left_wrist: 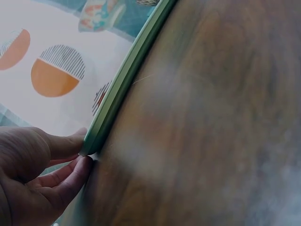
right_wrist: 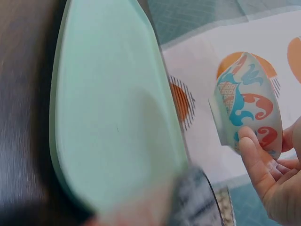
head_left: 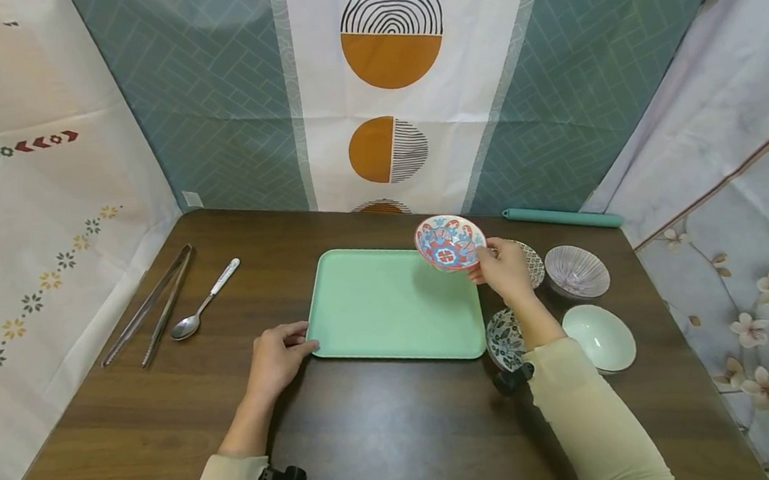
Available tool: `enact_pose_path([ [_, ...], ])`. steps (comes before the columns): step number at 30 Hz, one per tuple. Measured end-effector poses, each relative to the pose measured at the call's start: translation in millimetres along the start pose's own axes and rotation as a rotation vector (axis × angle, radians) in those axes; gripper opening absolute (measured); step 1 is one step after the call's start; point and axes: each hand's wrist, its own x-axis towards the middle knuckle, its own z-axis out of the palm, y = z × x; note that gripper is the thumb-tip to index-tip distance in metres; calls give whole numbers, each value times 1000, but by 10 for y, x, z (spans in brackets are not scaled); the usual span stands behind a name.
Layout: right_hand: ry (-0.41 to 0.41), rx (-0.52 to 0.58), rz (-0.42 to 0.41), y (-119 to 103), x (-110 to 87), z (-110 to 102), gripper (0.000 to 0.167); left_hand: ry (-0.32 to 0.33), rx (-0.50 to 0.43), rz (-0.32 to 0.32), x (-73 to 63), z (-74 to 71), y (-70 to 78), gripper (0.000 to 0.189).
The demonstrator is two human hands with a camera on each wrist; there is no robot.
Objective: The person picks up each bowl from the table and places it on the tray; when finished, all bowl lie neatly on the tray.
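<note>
A red, blue and white patterned bowl (head_left: 447,242) is held above the far right corner of the mint green tray (head_left: 391,305). My right hand (head_left: 504,269) pinches it at the rim, thumb on one side and fingers on the other; the right wrist view shows the bowl (right_wrist: 249,103) tipped on its side in that hand (right_wrist: 277,174). At the tray's near left corner, my left hand (head_left: 281,356) pinches the edge between thumb and fingers. In the left wrist view the same hand (left_wrist: 44,169) grips the tray's rim (left_wrist: 117,89).
Right of the tray stand a dark floral bowl (head_left: 504,340), a brown-patterned bowl (head_left: 534,263), a purple-grey striped bowl (head_left: 577,272) and a pale green bowl (head_left: 601,336). A teal stick (head_left: 563,216) lies behind them. Tongs (head_left: 155,308) and a spoon (head_left: 206,300) lie left.
</note>
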Motion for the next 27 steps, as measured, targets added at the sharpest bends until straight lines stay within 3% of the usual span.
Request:
enact_pose_path([
  [17,-128,-10,9,-64,180,829,32,3,-3,-1,-12,-30,-4,34],
  [27,-213,20,61,-110,231,1276,30,-11,-5,-12,9,-27,12,37],
])
